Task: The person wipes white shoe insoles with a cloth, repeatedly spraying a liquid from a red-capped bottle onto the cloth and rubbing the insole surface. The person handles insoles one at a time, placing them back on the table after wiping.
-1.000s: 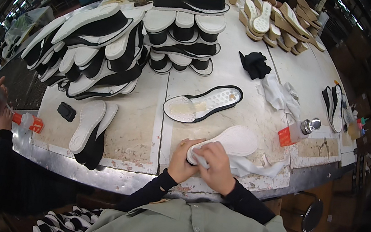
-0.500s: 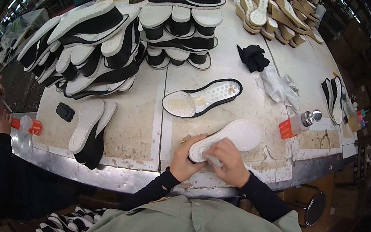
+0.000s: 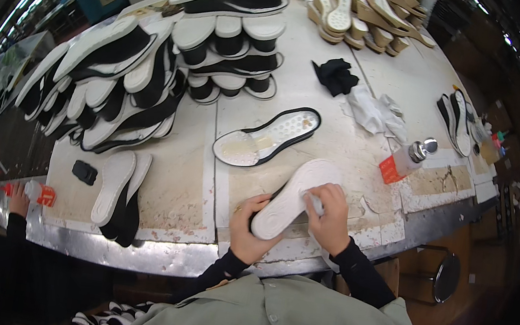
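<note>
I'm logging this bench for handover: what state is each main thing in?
Left hand, gripping the white sole
Right hand, pinching a white wad
White sole, held, white face up
Black-edged sole, lying flat, holed side up
Black cloth, crumpled
White cloth, crumpled
Metal-topped bottle, upright
Tan wedge soles, piled
Black-and-white wedge soles, stacked

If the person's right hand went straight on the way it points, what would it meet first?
Most likely the white shoe-shaped sole with black sides: the crumpled white cloth in the right hand seems to lie against it, though depth is hard to judge here.
</note>
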Demonstrator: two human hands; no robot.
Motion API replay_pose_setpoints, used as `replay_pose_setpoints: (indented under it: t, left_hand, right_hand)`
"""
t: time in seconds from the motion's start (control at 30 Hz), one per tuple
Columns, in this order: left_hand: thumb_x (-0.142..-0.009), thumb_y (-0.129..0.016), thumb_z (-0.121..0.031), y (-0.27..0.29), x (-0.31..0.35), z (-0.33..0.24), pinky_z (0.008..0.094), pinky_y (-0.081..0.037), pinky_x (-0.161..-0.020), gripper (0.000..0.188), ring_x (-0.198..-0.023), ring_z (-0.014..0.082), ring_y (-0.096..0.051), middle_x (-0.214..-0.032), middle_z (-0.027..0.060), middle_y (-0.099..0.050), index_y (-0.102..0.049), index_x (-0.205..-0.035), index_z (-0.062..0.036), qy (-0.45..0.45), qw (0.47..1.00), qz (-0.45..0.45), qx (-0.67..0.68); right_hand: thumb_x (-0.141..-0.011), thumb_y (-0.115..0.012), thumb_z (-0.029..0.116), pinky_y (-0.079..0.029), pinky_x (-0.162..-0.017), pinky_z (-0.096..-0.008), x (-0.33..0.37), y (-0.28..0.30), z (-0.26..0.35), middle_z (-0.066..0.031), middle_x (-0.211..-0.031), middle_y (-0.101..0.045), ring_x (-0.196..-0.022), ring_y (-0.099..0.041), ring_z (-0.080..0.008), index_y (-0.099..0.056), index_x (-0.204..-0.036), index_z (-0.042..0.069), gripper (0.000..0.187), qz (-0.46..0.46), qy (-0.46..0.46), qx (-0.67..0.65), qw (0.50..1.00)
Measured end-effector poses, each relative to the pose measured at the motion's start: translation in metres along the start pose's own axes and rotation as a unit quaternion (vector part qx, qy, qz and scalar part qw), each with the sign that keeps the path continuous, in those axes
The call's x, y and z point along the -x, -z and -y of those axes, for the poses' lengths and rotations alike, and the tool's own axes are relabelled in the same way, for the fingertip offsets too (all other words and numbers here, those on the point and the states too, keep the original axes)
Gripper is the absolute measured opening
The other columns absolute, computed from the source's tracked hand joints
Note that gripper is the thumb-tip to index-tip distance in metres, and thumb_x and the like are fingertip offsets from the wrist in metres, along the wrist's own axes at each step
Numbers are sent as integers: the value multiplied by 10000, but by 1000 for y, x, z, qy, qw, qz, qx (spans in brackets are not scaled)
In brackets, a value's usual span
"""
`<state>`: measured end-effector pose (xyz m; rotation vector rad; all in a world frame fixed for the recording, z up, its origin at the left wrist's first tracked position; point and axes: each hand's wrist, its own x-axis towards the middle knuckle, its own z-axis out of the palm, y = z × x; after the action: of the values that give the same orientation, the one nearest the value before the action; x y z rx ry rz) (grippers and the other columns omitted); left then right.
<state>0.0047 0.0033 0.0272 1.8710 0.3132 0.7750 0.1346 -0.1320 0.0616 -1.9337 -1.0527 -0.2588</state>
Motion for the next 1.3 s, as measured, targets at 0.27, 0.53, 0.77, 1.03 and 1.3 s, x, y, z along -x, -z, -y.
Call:
replay_pose_setpoints:
  t: [0.27,0.53,0.77,1.03,1.3]
  left_hand:
    - [-612,-853,-74,15,10,7,377,-466,-966,562,-1116,272,-601,-1232,181,-595,-543,-1076,-8,79,995,-8,60]
    - [-609,-855,-60,14,9,8,374,-465,-969,576,-1117,266,-601,-1218,173,-605,-543,-1090,-7,85,994,0,69]
    - [-614,-860,-64,15,10,10,372,-467,-971,579,-1116,264,-605,-1207,171,-613,-546,-1097,-5,85,994,-1,68]
    - [-617,-862,-72,14,11,11,376,-468,-973,581,-1114,272,-609,-1200,176,-620,-546,-1099,-1,80,994,-2,70]
    - [-612,-867,-78,14,10,13,376,-471,-968,599,-1102,274,-615,-1198,178,-623,-540,-1107,2,82,994,-2,66]
  right_hand:
    - [-929,-601,47,-459,-810,-334,-14,94,-46,-134,-953,-613,-888,-592,-217,-597,-942,-32,80,-229,-16,89,969]
    - [-885,-651,51,-462,-752,-376,-58,159,-80,-155,-896,-579,-835,-593,-311,-639,-938,-33,100,-216,-43,234,947]
    - [-829,-680,49,-466,-717,-415,-72,180,-86,-165,-900,-585,-817,-593,-360,-651,-883,-33,102,-42,-97,274,956]
    - [-802,-681,33,-472,-730,-425,-79,185,-80,-164,-885,-584,-843,-597,-372,-652,-855,-34,90,0,-96,297,950]
    - [-797,-688,39,-476,-745,-419,-82,182,-87,-163,-890,-595,-844,-597,-371,-655,-845,-36,95,4,-69,279,958]
